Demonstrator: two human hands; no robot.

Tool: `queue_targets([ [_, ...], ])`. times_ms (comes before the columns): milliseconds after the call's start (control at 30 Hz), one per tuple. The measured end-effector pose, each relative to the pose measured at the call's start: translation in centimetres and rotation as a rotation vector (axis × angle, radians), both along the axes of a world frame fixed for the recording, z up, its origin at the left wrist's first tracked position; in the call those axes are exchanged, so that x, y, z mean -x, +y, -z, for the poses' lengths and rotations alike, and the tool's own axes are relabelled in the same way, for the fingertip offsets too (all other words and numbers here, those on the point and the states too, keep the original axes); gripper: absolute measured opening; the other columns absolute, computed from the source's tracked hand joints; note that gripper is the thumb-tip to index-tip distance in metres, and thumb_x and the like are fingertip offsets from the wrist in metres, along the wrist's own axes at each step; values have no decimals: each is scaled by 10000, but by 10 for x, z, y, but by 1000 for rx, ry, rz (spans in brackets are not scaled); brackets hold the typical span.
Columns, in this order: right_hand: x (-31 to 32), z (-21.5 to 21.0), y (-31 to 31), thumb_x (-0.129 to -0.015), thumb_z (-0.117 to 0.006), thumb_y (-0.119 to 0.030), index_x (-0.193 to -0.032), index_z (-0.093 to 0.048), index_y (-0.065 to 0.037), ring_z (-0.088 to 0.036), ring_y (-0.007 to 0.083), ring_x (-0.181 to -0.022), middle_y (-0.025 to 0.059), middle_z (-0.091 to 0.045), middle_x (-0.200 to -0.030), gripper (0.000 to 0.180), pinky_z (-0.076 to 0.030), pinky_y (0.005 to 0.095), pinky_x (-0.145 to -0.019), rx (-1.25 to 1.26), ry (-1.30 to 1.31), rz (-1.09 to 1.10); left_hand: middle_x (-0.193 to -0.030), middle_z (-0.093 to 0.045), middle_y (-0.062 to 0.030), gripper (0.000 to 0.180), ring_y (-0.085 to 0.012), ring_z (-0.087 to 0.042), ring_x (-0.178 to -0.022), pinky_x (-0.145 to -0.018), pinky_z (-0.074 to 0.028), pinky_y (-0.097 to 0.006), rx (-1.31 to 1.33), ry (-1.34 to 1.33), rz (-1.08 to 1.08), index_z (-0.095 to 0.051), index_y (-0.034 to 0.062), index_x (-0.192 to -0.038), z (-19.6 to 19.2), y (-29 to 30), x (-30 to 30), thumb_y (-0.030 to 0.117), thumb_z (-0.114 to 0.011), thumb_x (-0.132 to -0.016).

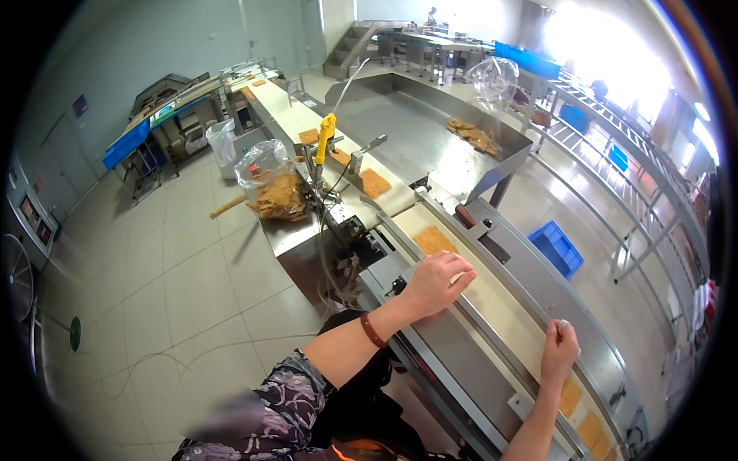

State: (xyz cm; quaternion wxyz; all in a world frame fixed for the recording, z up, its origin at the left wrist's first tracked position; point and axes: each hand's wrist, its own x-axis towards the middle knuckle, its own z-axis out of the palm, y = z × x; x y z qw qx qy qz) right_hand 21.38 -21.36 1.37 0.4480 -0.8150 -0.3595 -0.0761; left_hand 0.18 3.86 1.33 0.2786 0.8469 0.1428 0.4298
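My left hand (440, 284), a dark red bracelet on its wrist, hovers over the near rail of a pale conveyor belt (492, 311). Its fingers are loosely curled, and nothing shows between them. Just beyond the knuckles a thin orange-brown sheet (434, 240) lies flat on the belt. My right hand (560, 353) is closed above the belt's far rail, farther down to the right. A small whitish bit shows at its thumb and fingertips; what it is I cannot make out. Several more brown sheets (592, 434) lie on the belt beside my right forearm.
A yellow-handled air gun (327, 134) stands upright by the machine. Left of it, a clear bag of brown pieces (277, 192) rests on a metal surface. A wide steel tray (407, 115) holds more pieces. A blue crate (556, 250) and a metal rack (615, 192) stand right.
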Motion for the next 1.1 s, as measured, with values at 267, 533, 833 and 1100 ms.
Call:
queue_targets([
  [267,2,-3,0,-986,-658,-95,-928,-676,24,-543,171,-693,96,-606,-800,134,-440,325,-647,-3,3,-4,-975,-734,-114,191,-322,-669,-960,-868,-532,-426,-20,-18,9,-727,46,-993,2,1,-2,231,-678,-1001],
  [533,6,-8,1,-990,-670,-107,-945,-685,27,-563,179,-704,101,-626,-823,142,-463,330,-669,23,5,4,-964,-735,-112,199,-317,-668,-949,-842,-532,-423,-13,7,21,-727,47,-991,2,2,-1,237,-671,-1007],
  [833,7,-10,0,-997,-668,-113,-963,-696,22,-592,191,-731,103,-644,-846,142,-482,333,-693,51,13,7,-960,-734,-92,219,-300,-668,-960,-846,-526,-427,-5,17,5,-729,54,-972,0,0,-2,260,-662,-1009],
  [1100,2,-3,-1,-994,-672,-119,-965,-694,21,-591,195,-733,104,-647,-850,145,-486,335,-696,35,24,0,-949,-725,-80,219,-294,-671,-976,-852,-515,-438,-12,15,-10,-728,72,-954,4,0,-3,275,-663,-1003],
])
